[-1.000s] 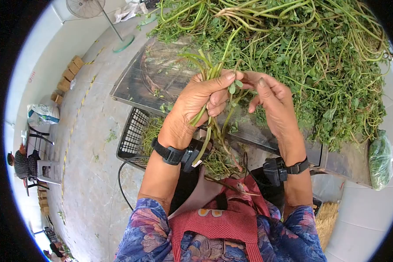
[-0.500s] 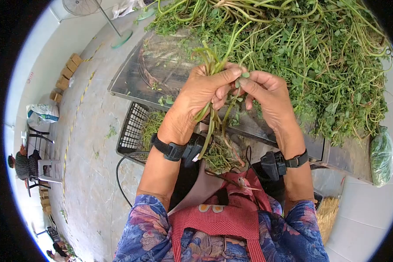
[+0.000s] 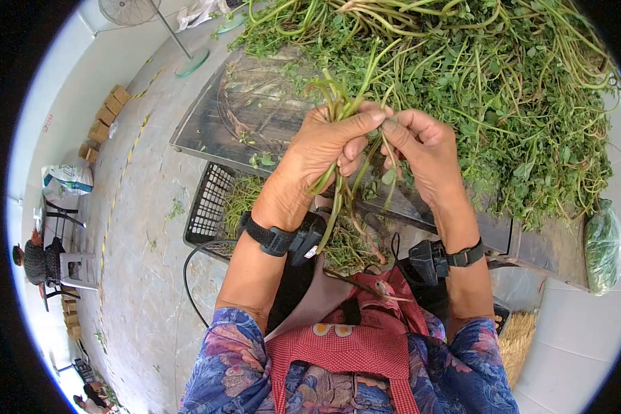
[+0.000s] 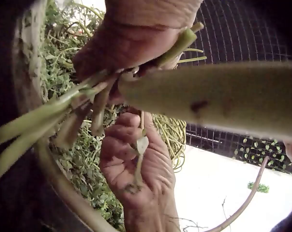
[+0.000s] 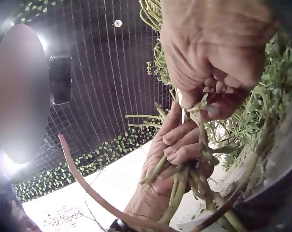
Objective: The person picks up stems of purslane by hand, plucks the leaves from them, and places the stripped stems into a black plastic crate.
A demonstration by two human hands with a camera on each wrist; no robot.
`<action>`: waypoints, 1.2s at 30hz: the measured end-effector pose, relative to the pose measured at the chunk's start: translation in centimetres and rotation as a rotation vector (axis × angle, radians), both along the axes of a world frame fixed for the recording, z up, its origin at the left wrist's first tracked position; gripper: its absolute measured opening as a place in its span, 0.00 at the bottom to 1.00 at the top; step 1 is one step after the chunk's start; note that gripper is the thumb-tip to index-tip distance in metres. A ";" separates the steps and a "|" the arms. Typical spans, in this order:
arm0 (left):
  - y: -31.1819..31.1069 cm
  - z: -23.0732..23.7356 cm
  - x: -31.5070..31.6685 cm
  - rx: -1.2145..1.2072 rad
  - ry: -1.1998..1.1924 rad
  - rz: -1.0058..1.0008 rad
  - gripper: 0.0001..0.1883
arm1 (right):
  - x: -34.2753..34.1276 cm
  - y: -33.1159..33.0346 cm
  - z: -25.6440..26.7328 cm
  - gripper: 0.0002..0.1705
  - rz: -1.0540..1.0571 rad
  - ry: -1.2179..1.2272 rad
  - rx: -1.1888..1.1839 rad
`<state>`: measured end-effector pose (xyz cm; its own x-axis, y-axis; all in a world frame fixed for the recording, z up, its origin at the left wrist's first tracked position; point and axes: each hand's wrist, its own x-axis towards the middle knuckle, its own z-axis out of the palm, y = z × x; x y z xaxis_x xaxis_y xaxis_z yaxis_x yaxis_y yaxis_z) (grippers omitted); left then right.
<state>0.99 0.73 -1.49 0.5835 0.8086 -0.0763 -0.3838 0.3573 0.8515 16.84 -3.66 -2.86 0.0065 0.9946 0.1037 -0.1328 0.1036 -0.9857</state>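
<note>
My left hand [image 3: 324, 146] grips a bunch of green stems [image 3: 335, 203], whose ends stick out above and below the fist. Against its thumb tip, my right hand [image 3: 426, 155] pinches a thin stem with thumb and forefinger. A small leafy sprig [image 3: 389, 176] hangs down from that pinch; in the left wrist view the same sprig [image 4: 142, 145] lies across the right palm. Seen from the right wrist, the left fingers [image 5: 177, 145] curl round the cut stems [image 5: 180, 186]. Beyond both hands a big heap of leafy greens [image 3: 490, 110] covers much of the table.
The dark table top [image 3: 255, 114] shows at the left of the heap. Below its edge stands a black crate [image 3: 210, 203] with stems in it. A bagged bundle of greens [image 3: 602, 248] sits at the table's right end. A standing fan [image 3: 179, 34] is at the far left.
My right hand has come left to meet the left fingertips and pinches there. The small leafy sprig now dangles below the right fingers. My left hand keeps its bunch.
</note>
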 end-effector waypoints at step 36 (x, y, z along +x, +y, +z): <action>0.3 0.2 -0.7 0.056 -0.133 0.037 0.09 | -0.5 -3.8 -0.1 0.19 0.108 0.580 -0.390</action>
<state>0.25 1.00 -1.25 0.5553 0.8304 0.0456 -0.5066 0.2943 0.8104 16.30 -7.42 -2.92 -0.1477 0.9568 -0.2506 -0.6376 -0.2858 -0.7154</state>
